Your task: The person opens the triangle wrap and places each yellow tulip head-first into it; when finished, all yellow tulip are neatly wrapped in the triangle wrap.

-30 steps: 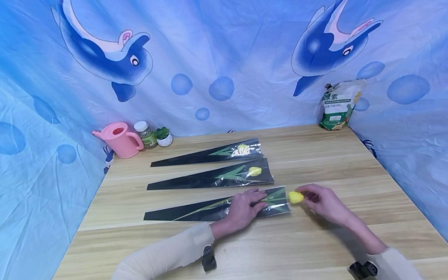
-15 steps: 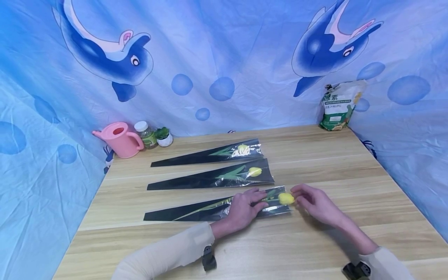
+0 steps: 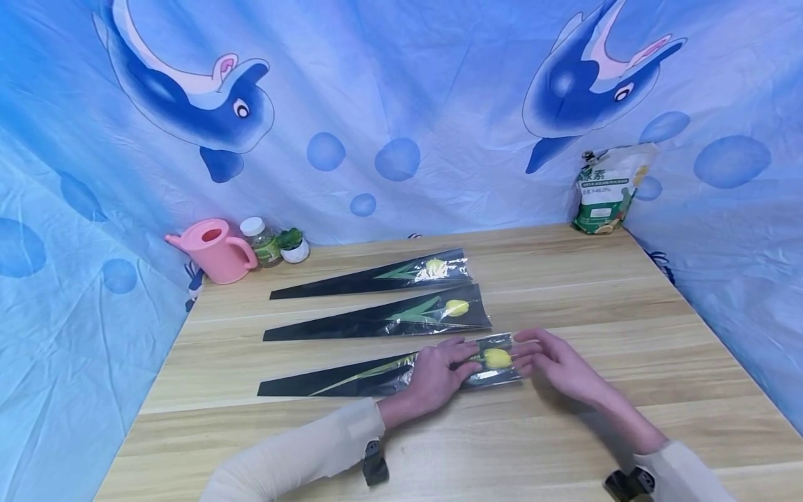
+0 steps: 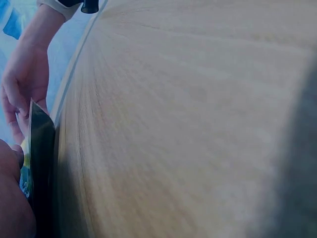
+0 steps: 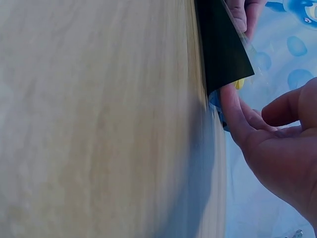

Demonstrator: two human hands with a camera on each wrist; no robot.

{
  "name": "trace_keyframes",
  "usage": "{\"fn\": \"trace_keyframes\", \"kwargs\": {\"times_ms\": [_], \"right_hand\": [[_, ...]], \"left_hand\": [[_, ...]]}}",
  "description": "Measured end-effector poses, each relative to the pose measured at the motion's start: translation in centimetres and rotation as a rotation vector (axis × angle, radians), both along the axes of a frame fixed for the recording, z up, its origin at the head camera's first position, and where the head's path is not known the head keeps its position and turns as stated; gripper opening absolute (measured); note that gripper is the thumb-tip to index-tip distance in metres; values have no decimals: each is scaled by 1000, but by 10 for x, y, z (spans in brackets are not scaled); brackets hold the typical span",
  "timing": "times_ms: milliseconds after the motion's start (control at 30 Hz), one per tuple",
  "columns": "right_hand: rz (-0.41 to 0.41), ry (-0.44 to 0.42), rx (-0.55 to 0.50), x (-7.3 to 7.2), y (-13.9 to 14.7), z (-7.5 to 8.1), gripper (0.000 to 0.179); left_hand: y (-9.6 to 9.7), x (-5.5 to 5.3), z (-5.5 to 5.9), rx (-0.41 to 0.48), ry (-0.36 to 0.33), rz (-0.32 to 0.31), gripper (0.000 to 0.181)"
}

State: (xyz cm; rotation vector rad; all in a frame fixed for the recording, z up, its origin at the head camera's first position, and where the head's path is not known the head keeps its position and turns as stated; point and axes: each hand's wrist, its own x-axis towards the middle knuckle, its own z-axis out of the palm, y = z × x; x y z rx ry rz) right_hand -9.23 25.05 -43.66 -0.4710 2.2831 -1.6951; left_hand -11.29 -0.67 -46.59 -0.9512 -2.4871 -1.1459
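In the head view, a yellow tulip (image 3: 498, 358) lies inside the mouth of the nearest flower sleeve (image 3: 291, 386), black-backed with a clear front. Its stem runs left inside the sleeve, partly covered by my left hand (image 3: 433, 376), which rests on the film with fingers extended. My right hand (image 3: 564, 366) is at the sleeve's wide end, fingertips by the tulip's head. The right wrist view shows the right hand's fingers (image 5: 235, 116) extended under the lifted sleeve corner (image 5: 225, 49); the tips are hidden. In the left wrist view, the left hand (image 4: 12, 198) is partly cut off.
Two more sleeves, each with a yellow tulip, lie behind: the middle one (image 3: 326, 326) and the far one (image 3: 332, 284). A pink watering can (image 3: 219, 254), a jar (image 3: 263, 244) and a potted plant (image 3: 293, 245) stand back left. A pouch (image 3: 608, 192) stands back right.
The tulip's head has slid left, from outside the sleeve's mouth to inside it. My right hand has followed it left, its fingers straightening. The left hand has stayed put.
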Motion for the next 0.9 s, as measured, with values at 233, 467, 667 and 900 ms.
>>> {"fn": "trace_keyframes", "kwargs": {"times_ms": [233, 467, 667, 900], "right_hand": [[10, -44, -51, 0, -5, -1, 44], [43, -86, -128, -1, -10, -2, 49], [64, -126, -154, -3, -13, -4, 51], [84, -120, -173, -4, -12, -6, 49]], "left_hand": [[0, 0, 1, 3, 14, -15, 32], [0, 1, 1, 0, -1, -18, 31], [2, 1, 0, -11, 24, -14, 32], [0, 2, 1, -18, -12, -4, 33]]}}
